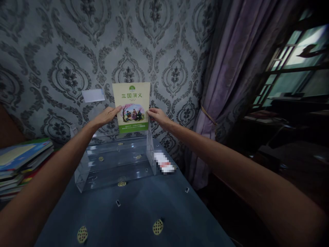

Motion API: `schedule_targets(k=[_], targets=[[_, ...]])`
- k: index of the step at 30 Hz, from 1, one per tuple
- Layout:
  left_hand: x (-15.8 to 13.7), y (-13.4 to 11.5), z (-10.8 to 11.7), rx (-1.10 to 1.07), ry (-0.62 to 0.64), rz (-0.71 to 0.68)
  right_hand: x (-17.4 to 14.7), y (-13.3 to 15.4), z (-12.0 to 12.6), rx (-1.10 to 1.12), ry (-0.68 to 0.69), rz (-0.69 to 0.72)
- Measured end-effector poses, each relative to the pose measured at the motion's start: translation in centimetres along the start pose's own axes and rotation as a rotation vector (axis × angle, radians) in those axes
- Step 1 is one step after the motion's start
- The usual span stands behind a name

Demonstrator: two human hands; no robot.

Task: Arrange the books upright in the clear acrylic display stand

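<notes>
Both hands hold up a book (132, 94) with a cream and green cover, a painted scene of figures and green Chinese characters. My left hand (106, 116) grips its left edge, with the thumb on the front. On the right edge, my right hand (157, 114) pinches the cover side. The book is upright, facing me, over the back right part of a clear plastic tiered rack (117, 170). Whether its bottom edge touches the rack, I cannot tell.
The rack stands on a table with a dark blue pineapple-print cloth (133, 212). A stack of books (23, 161) is at the left. A blurred white and red item (163, 163) lies right of the rack. Behind are patterned wallpaper (69, 73) and a tied purple curtain (221, 85).
</notes>
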State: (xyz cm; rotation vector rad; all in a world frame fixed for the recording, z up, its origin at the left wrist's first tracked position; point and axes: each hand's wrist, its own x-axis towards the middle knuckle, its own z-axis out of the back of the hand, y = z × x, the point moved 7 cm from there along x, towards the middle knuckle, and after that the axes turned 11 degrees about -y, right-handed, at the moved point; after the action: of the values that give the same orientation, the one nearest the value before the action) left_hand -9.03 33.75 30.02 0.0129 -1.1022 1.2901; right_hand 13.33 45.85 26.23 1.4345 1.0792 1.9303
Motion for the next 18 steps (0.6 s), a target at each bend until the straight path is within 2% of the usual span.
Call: schedule_targets(k=[4, 12, 18], targets=[[-0.24, -0.37, -0.1, 0.06, 0.005, -0.004, -0.05, -0.13, 0.13, 0.008, -0.038, 0.013], [-0.3, -0.41, -0.49, 0.01, 0.032, 0.03, -0.01, -0.33, 0.31, 0.041, -0.073, 0.037], [-0.22, 0.06, -0.28, 0.027, 0.01, -0.013, 0.1, -0.48, 0.41, 0.042, -0.092, 0.047]])
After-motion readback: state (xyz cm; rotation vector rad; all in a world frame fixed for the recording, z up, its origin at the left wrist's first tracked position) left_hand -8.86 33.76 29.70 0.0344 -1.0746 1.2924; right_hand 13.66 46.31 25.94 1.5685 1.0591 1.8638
